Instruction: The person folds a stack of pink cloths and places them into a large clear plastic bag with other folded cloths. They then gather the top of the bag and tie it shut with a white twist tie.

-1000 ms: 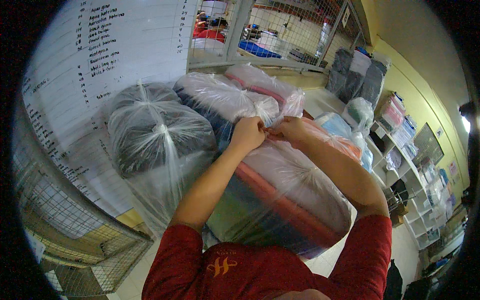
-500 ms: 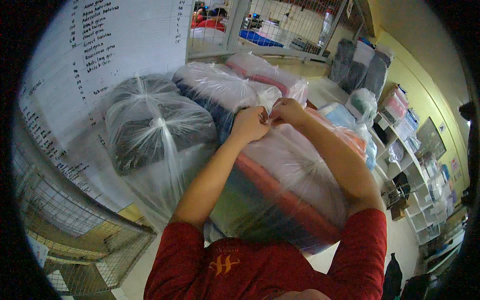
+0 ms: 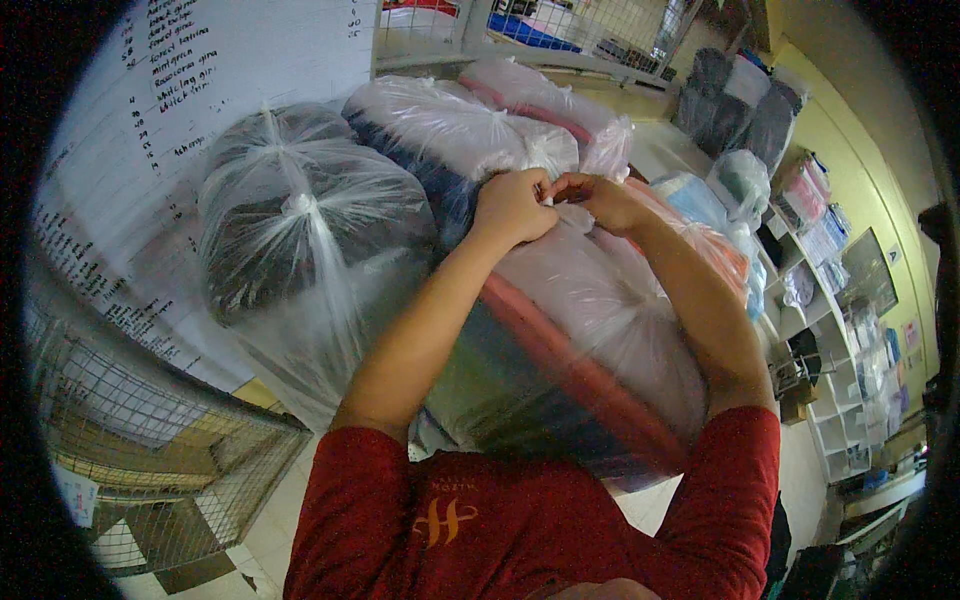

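A large clear plastic bag (image 3: 600,290), packed with folded fabric in red, green and dark blue, lies right in front of me. At its far end my left hand (image 3: 513,208) has its fingers closed on the gathered plastic. My right hand (image 3: 598,203) meets it there, thumb and fingers pinching the same twisted part of the bag. The exact shape of the twist is mostly hidden by my fingers. Nearer the middle of the bag's top, the plastic is bunched into another gather.
A clear bag of dark fabric (image 3: 310,210) stands at the left, before a whiteboard (image 3: 120,150) with handwriting. More filled bags (image 3: 440,125) lie behind. A wire-mesh cage (image 3: 150,450) is at the lower left; white shelves (image 3: 835,400) line the right wall.
Both hands stay together on the bag's gathered plastic, and their fingers have shifted around it. The view has tilted slightly, so the surroundings sit higher in it.
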Action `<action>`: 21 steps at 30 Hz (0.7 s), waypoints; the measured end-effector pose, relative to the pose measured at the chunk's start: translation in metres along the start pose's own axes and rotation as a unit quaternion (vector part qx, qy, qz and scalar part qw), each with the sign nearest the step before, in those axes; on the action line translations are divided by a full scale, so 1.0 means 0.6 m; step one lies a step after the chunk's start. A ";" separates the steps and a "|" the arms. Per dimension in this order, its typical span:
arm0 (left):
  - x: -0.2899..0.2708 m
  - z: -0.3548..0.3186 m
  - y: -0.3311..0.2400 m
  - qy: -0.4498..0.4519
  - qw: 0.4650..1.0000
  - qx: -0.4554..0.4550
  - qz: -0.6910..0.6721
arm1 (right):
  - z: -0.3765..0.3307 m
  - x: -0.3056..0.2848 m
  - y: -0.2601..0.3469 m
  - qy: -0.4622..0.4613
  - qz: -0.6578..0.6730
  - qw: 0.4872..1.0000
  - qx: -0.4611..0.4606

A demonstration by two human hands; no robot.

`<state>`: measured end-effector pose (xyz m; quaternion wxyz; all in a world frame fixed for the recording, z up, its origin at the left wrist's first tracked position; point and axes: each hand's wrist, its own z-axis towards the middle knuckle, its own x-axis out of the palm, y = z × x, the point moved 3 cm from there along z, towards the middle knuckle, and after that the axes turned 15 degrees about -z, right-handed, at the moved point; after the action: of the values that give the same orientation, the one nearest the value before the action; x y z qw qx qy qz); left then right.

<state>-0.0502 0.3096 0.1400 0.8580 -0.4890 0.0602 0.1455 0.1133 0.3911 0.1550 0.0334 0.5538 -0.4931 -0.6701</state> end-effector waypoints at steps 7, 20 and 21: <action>0.004 0.001 0.012 -0.001 0.998 0.047 0.046 | 0.006 0.013 0.004 -0.001 -0.046 0.997 0.062; 0.026 0.006 0.025 -0.035 0.995 0.041 0.083 | 0.004 -0.002 -0.022 0.045 -0.010 0.998 0.044; 0.024 0.005 0.018 -0.025 0.996 0.041 0.077 | 0.005 -0.003 -0.025 0.053 -0.007 0.998 0.028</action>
<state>-0.0397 0.3202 0.1291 0.8647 -0.4438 0.0823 0.2206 0.1190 0.4016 0.1457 0.0386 0.5927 -0.5053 -0.6259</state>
